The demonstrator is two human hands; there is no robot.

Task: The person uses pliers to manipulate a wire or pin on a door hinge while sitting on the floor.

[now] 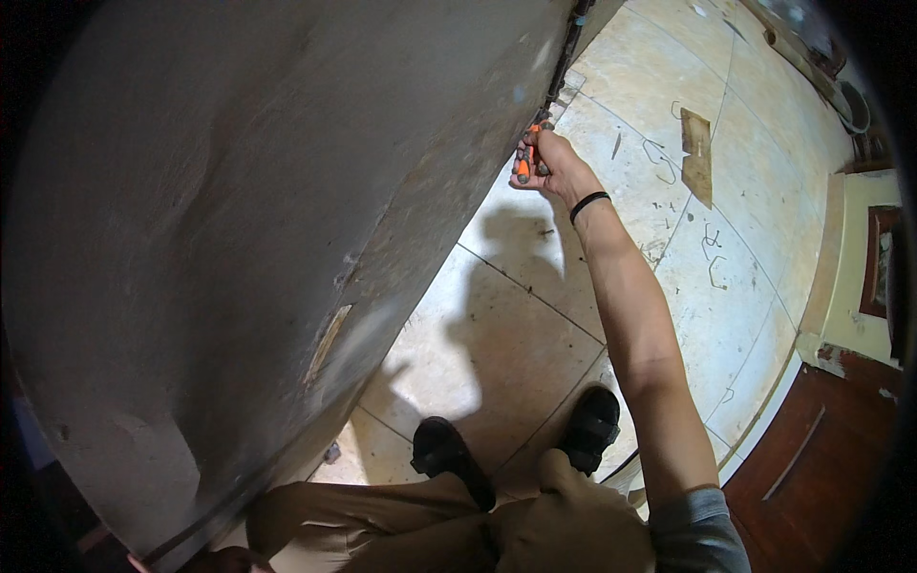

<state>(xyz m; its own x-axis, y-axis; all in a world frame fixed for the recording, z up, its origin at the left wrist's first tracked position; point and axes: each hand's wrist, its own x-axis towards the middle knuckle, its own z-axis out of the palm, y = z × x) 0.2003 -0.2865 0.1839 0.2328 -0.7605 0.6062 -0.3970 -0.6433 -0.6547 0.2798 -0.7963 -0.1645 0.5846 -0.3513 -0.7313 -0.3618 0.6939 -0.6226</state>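
My right hand [554,164] reaches far forward, its fingers wrapped round the orange and dark-grey handles of a pair of pliers [523,170]. The pliers' head meets the lower end of a dark, thin bar [570,48] running along the wall's edge; my fingers and the small scale hide the exact contact. A black band circles my right wrist. At the lower left rim, a small piece of my left hand [140,563] seems to show by the wall's edge, its fingers mostly cut off and in shadow.
A large grey plastered wall [229,210] fills the left. Bent wire pieces [714,258] and a torn brown board piece [697,158] lie on the pale tiles. My dark sandals [589,430] stand below. Brown wooden panels [812,458] are at right.
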